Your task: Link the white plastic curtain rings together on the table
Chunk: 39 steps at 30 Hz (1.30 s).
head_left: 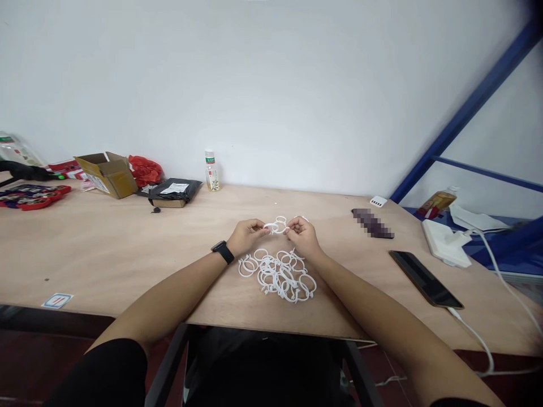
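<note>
Just beyond a loose pile of white plastic rings [278,275], my two hands face each other over the wooden table. My left hand [248,234], with a black watch on its wrist, pinches a white ring [270,226] between thumb and fingers. Opposite it, my right hand [304,236] is closed on another white ring [280,228], which overlaps the first; whether the two are linked I cannot tell. Another white ring [280,219] shows right behind them, and part of one peeks out past my right fingers. Small clasp-like knobs show on several rings in the pile.
A clear bottle [212,171] stands by the wall. Leftward are a black parcel [175,191], an open cardboard box [106,174] and a red bag [145,171]. On the right lie a charging phone [425,278], a white power strip [445,243] and a blurred dark object [372,224].
</note>
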Available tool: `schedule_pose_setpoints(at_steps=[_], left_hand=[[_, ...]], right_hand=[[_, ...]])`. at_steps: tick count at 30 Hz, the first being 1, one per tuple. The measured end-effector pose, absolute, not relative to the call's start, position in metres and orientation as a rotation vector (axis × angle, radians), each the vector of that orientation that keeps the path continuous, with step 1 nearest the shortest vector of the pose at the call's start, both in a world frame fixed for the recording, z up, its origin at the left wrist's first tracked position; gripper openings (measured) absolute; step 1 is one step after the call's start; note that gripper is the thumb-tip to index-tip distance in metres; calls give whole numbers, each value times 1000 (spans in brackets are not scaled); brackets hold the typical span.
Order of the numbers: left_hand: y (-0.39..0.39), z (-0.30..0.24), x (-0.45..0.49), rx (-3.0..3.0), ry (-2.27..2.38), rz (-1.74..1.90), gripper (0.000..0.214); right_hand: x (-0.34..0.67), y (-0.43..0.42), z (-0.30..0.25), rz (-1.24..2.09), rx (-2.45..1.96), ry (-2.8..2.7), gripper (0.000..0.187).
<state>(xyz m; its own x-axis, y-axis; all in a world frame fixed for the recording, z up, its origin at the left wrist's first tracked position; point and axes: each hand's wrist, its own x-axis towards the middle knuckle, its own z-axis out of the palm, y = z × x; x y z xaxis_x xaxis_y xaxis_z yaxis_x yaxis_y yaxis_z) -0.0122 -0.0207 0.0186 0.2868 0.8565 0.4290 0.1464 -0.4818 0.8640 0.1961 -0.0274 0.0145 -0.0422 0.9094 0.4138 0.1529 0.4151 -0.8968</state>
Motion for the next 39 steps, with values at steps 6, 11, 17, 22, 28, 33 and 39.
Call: schedule_pose_setpoints(at_steps=[6, 11, 17, 22, 28, 33, 39], left_hand=[[-16, 18, -9, 1540, 886, 1326, 39], [-15, 16, -10, 1543, 900, 1351, 38], [-19, 18, -9, 1586, 869, 1289, 40], [-23, 21, -9, 1669, 891, 1315, 37], [-27, 22, -10, 1843, 923, 1274, 32], [-26, 18, -12, 2044, 940, 1258, 24], [-26, 17, -12, 2274, 812, 1188, 11]], right_hand=[[201, -19, 4, 932, -1053, -1560, 15], [207, -9, 0, 772, -1136, -1479, 23], [229, -1, 5, 439, -1366, -1454, 32], [222, -13, 11, 424, -1265, -1611, 24], [202, -26, 7, 408, -1127, -1876, 19], [208, -24, 11, 443, -1144, -1870, 20], [204, -27, 11, 885, -1008, -1800, 39]])
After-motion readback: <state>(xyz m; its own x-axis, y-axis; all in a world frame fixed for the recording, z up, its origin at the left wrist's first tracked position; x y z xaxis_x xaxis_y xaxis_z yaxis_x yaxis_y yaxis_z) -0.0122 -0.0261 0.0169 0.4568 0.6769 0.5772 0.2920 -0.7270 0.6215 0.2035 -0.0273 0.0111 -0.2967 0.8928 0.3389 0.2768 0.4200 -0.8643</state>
